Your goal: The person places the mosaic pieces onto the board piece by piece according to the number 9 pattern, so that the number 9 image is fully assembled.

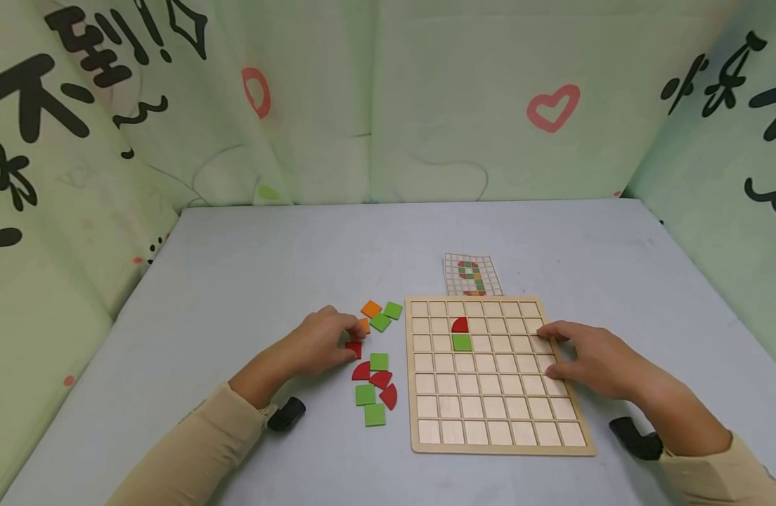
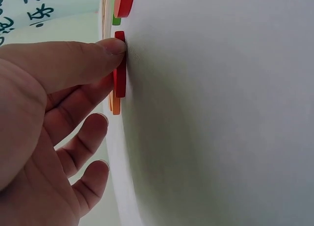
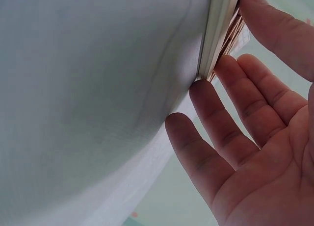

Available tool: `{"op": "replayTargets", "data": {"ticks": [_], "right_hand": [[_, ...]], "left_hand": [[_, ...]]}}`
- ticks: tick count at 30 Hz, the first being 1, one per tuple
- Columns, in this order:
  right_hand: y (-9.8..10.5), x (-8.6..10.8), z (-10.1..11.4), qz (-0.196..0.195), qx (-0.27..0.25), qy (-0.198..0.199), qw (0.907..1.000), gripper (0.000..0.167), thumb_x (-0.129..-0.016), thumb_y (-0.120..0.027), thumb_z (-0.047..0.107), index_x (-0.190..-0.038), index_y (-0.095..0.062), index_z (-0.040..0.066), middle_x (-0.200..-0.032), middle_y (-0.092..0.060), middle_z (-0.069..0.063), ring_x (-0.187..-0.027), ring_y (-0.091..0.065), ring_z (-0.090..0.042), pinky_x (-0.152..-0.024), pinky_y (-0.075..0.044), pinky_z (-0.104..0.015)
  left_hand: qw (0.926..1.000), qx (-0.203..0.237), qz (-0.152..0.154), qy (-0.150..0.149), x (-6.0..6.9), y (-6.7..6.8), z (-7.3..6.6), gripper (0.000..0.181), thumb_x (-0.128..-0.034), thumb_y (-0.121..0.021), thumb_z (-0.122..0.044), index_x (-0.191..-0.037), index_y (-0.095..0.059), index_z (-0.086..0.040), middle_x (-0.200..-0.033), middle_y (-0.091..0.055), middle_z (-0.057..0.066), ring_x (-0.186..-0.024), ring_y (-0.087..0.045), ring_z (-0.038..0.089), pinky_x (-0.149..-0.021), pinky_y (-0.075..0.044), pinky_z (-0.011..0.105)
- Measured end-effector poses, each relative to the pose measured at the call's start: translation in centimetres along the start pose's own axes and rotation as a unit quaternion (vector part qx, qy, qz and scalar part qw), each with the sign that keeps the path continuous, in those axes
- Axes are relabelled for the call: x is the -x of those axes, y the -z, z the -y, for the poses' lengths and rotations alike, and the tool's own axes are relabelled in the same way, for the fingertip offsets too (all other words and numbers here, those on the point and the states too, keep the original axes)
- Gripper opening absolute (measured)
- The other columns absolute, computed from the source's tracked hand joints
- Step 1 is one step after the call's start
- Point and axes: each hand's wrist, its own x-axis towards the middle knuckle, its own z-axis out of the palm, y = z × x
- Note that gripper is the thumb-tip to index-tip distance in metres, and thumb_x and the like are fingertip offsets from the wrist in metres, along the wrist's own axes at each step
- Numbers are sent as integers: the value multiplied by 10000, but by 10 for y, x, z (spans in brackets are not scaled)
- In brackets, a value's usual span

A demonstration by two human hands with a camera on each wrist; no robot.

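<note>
My left hand [image 1: 321, 342] pinches a red tile [image 2: 120, 64] between thumb and forefinger, at the table surface; whether it is lifted I cannot tell. Its other fingers are loosely bent. Around it lie loose tiles: green squares [image 1: 365, 394], red quarter-circles [image 1: 389, 397] and orange tiles [image 1: 371, 309], one partly hidden by the fingers. A wooden grid board [image 1: 489, 450] lies to the right. In its cells sit a red quarter-circle [image 1: 460, 325] and, just below, a green square [image 1: 462, 342]. My right hand [image 1: 593, 358] rests on the board's right edge, thumb and fingertips touching the frame.
Behind the board lies a printed pattern card [image 1: 486, 270], its lower end hidden by the board. The white table [image 1: 287, 260] is bounded by a pale green curtain [image 1: 438, 105] at the back and sides. A black strap device [image 1: 287, 414] is on the left wrist.
</note>
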Motion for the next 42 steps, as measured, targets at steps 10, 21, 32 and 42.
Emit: {"op": "replayTargets", "data": {"ticks": [10,21,32,42], "right_hand": [[0,0,1,-11,57,18,10000,600,-825,-819,270,-1315,-579,21,-1257,-592,-220,-1192,-517,-439,-943,-406,-590],[1,0,1,-5,28,29,10000,602,-825,-818,269,-1316,-577,17,-1257,-593,-227,-1193,-516,-442,-947,-401,-596],[1,0,1,-14,93,54,9999,611,-826,-819,285,-1318,-578,15,-1247,-600,-215,-1186,-523,-436,-943,-407,-593],[1,-2,2,8,156,46,9999,609,-824,-820,275,-1315,-580,7,-1227,-607,-213,-1171,-531,-438,-939,-410,-598]], "left_hand": [[9996,-252,36,105,-2,0,-1,207,-828,-829,-125,-1008,-733,-158,-909,-638,-85,-964,-503,168,-786,-479,309],[9990,-442,26,44,-2,2,-3,216,-828,-834,-148,-1021,-738,-139,-905,-640,-74,-935,-510,162,-768,-478,300],[9988,-432,-70,-195,-2,8,-5,233,-838,-827,-176,-1046,-732,-131,-928,-679,-77,-937,-509,158,-788,-477,306],[9980,-418,-127,-464,-1,12,-12,211,-846,-814,-154,-1039,-739,-120,-927,-677,-71,-936,-522,163,-793,-481,310]]}}
